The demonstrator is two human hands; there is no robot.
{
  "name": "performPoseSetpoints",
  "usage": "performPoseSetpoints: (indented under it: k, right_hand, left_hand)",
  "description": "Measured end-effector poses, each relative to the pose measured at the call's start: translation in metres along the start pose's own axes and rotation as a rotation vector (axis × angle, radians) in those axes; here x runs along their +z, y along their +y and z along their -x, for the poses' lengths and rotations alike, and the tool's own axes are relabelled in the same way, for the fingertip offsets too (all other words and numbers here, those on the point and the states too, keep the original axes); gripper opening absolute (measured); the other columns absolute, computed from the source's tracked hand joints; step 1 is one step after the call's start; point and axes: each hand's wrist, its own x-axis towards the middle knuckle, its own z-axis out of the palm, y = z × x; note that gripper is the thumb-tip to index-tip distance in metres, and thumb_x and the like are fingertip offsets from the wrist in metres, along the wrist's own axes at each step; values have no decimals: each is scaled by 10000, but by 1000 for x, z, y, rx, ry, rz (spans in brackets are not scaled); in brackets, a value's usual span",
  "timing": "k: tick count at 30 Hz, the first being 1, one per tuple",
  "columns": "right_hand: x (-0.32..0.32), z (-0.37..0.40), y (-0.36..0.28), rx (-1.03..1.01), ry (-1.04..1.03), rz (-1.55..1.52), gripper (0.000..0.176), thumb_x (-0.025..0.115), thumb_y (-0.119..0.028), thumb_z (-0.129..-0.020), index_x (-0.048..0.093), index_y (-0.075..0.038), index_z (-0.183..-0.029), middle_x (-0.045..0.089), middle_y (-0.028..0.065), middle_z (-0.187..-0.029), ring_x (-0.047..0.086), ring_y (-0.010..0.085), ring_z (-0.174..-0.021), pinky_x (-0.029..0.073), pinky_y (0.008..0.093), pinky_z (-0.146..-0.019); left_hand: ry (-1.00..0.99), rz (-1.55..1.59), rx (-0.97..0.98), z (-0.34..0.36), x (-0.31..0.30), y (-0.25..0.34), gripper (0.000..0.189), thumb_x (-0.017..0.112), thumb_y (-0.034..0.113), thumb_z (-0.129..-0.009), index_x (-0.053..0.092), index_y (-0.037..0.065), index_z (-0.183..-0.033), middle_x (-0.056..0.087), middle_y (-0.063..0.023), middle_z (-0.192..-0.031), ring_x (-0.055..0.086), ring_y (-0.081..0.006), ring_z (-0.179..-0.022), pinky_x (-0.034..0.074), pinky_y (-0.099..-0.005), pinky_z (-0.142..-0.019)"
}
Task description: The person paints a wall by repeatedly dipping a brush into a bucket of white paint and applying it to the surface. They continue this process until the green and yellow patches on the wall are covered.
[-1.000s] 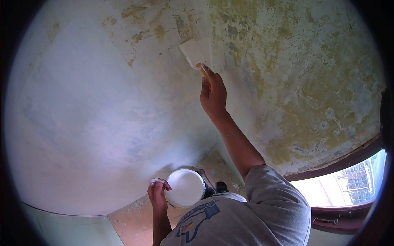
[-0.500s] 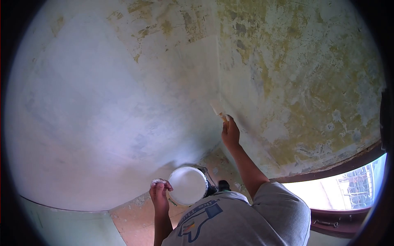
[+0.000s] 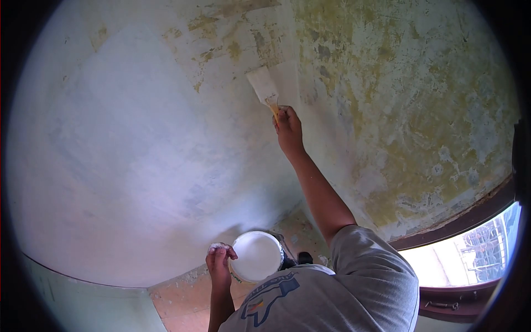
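My right hand point(image 3: 289, 128) is closed around the yellowish handle of a putty knife point(image 3: 262, 84). The knife's flat, flared end is coated white and is up against or very near the pale wall point(image 3: 166, 144), left of the corner. Lower down, my left hand point(image 3: 219, 258) has curled fingers smeared with white; whether anything is inside them is hidden. Just right of that hand is a round bucket point(image 3: 256, 255) with a white inside or white contents, in front of my torso.
The right-hand wall point(image 3: 404, 122) is patchy, with yellow-brown worn areas. A dark-framed window point(image 3: 470, 249) with a grille is low on the right, a metal latch point(image 3: 441, 305) on its frame. Below lies a brownish floor point(image 3: 180, 301); a dark shoe point(image 3: 305, 258) shows near the bucket.
My right hand has moved up and left with the putty knife, from the corner onto the left wall. The knife now shows its broad face. My left hand stays beside the bucket.
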Motion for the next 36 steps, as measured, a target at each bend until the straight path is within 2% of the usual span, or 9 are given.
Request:
performPoseSetpoints:
  k: [4,9,11,14,20,25,31,34,36]
  right_hand:
    - [-16,22,71,-8,64,116,228,450,-206,-1059,517,-14,-957,582,86,-757,549,166,-663,449,334,-625]
    - [-68,110,126,61,93,592,224,455,-196,-1049,534,6,-993,602,173,-784,603,288,-682,474,413,-652]
    - [-77,135,131,218,95,612,193,474,-167,-1043,546,12,-1036,640,183,-844,641,301,-763,487,435,-695]
    - [-57,135,84,231,115,559,185,486,-135,-1038,557,17,-1114,664,184,-940,666,300,-865,506,426,-768]
    - [6,42,-22,-267,166,278,217,511,-88,-1023,531,24,-1207,646,180,-976,653,289,-849,521,366,-773]
    - [30,20,-32,-178,106,421,200,538,-82,-1005,529,13,-1180,642,174,-929,645,299,-773,505,380,-688]
    - [-11,123,108,-46,192,439,140,554,-57,-992,586,-10,-1120,642,187,-962,670,302,-871,523,373,-716]
    - [-66,207,184,274,151,726,189,585,-91,-974,543,-12,-1141,642,181,-878,675,310,-804,513,384,-681]
    - [-77,233,170,262,241,709,202,598,-107,-967,520,-7,-1123,606,166,-801,637,299,-714,483,390,-639]
  left_hand:
    - [5,8,-5,1,0,-3,96,574,144,-955,577,50,-931,586,-85,-821,597,-201,-749,472,-339,-665]
    - [14,1,-8,4,-4,-5,106,564,144,-957,578,43,-929,585,-92,-814,590,-204,-748,472,-339,-669]
    - [19,-7,-11,6,-6,-3,104,562,142,-957,577,43,-928,585,-91,-819,589,-204,-749,473,-340,-671]
    - [25,-9,1,6,-8,-1,102,559,140,-958,577,44,-928,587,-89,-829,588,-204,-753,473,-341,-674]
    - [28,3,0,8,0,4,97,544,124,-958,565,39,-916,586,-89,-824,580,-198,-739,461,-322,-705]
    - [-7,9,6,6,3,6,98,541,123,-962,568,39,-920,586,-91,-830,582,-204,-748,465,-330,-709]
    - [12,70,-5,12,-3,5,96,544,124,-954,574,39,-920,590,-95,-830,583,-215,-747,470,-342,-704]
    - [31,75,-30,19,-13,7,97,550,129,-949,574,39,-920,595,-97,-828,586,-218,-748,472,-347,-701]
    - [49,72,-40,19,-18,7,99,556,135,-948,575,42,-920,598,-97,-826,594,-219,-756,476,-349,-692]
